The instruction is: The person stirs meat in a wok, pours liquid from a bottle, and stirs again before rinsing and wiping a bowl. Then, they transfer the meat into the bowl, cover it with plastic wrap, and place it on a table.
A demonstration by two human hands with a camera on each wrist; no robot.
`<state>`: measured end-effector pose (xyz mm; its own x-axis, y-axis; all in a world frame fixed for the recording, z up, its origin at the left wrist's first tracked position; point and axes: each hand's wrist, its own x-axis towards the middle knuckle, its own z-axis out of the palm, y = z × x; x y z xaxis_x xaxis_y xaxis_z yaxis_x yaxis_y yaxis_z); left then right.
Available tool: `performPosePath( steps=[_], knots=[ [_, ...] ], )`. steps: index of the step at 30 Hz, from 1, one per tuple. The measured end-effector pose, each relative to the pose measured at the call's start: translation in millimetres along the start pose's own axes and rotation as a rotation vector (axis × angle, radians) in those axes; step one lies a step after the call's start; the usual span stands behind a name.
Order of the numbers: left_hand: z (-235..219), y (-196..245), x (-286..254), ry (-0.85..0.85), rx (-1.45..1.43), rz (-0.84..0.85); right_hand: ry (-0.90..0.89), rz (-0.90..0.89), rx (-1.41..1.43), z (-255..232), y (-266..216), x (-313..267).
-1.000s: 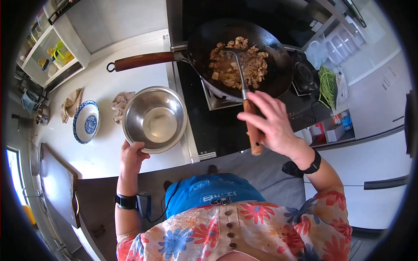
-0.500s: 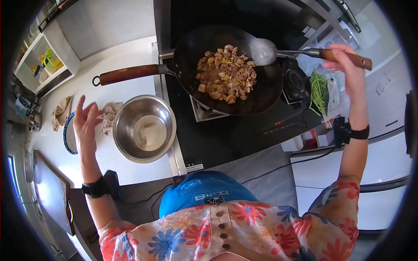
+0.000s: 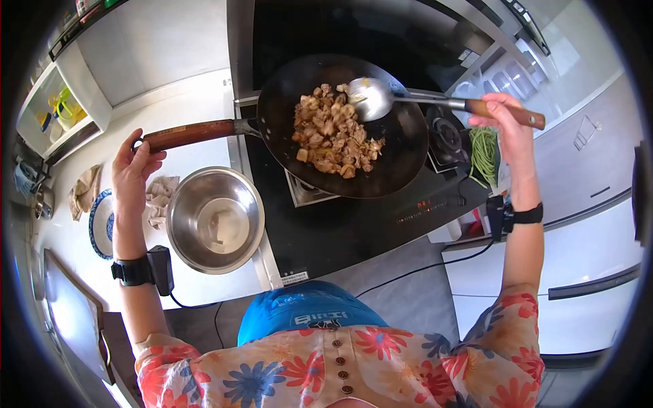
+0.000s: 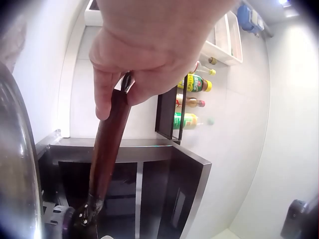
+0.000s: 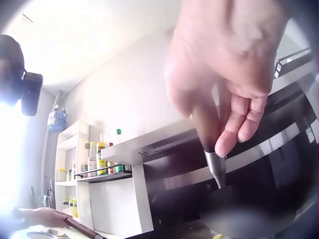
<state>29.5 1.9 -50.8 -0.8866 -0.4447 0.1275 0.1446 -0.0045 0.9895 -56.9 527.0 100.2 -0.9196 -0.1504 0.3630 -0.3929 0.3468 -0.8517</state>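
A dark wok [image 3: 401, 153] sits on the stove with browned chunks of meat [image 3: 330, 132] heaped in it. At the far end of its wooden handle [image 3: 194, 135] my left hand [image 3: 130, 173] pinches the tip near the hanging ring; the left wrist view has thumb and fingers on either side of the handle [image 4: 110, 139]. My right hand [image 3: 510, 132] grips the wooden handle of a metal spatula [image 3: 371, 100], whose blade is over the wok beside the meat. From the right wrist, fingers curl about that spatula's handle [image 5: 205, 124].
A steel bowl [image 3: 248, 234] stands on the white counter [image 3: 197, 289] below the wok handle. Left of it are a crumpled cloth [image 3: 161, 197] and a blue-patterned dish [image 3: 102, 224]. Green beans [image 3: 482, 156] lie right of the stove [image 3: 313, 245].
My left hand let go of the steel bowl's rim, leaving it on the counter, and took hold of the wok handle's end. The right hand swung the spatula sideways, then back over the meat.
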Motion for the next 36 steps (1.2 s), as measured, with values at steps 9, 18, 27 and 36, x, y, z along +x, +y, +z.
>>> performPosePath(
  steps=[9, 18, 27, 36],
  knots=[
    [-1, 1, 0, 0.008, -0.006, 0.001, -0.190, 0.028, 0.084, 46, 18, 18],
    [0, 0, 2, 0.013, 0.026, 0.004, -0.276, -0.012, -0.273, -3, -66, 25],
    [1, -3, 3, 0.026, 0.032, 0.031, 0.065, 0.448, 0.248, 14, 37, 5],
    [2, 0, 3, 0.030, 0.063, 0.006, 0.006, 0.047, -0.256, 4, -38, 21]
  ],
)
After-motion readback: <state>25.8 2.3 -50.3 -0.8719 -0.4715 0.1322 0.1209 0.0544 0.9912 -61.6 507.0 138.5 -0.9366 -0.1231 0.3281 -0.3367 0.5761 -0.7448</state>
